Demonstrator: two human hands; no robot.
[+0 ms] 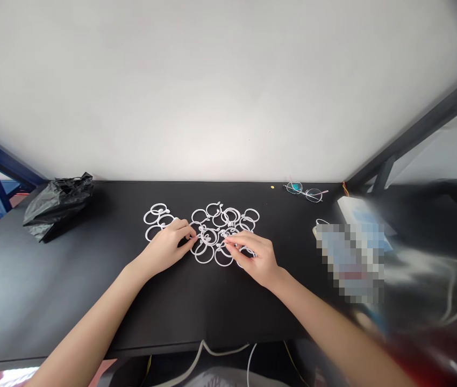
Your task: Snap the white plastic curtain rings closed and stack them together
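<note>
Several white plastic rings (216, 223) lie spread in a flat cluster on the black table (91, 279). My left hand (168, 247) rests at the cluster's left side, fingers pinched on a ring near the middle. My right hand (255, 258) lies at the lower right of the cluster, fingertips pinched together on another ring. The two pinches are close together, a little apart. A small group of rings (156, 217) lies just beyond my left hand.
A crumpled black plastic bag (57, 204) sits at the table's far left. A pair of glasses (304, 192) lies at the back right by the white wall. A white box and a blurred object (351, 258) stand to the right. Cables hang below the front edge.
</note>
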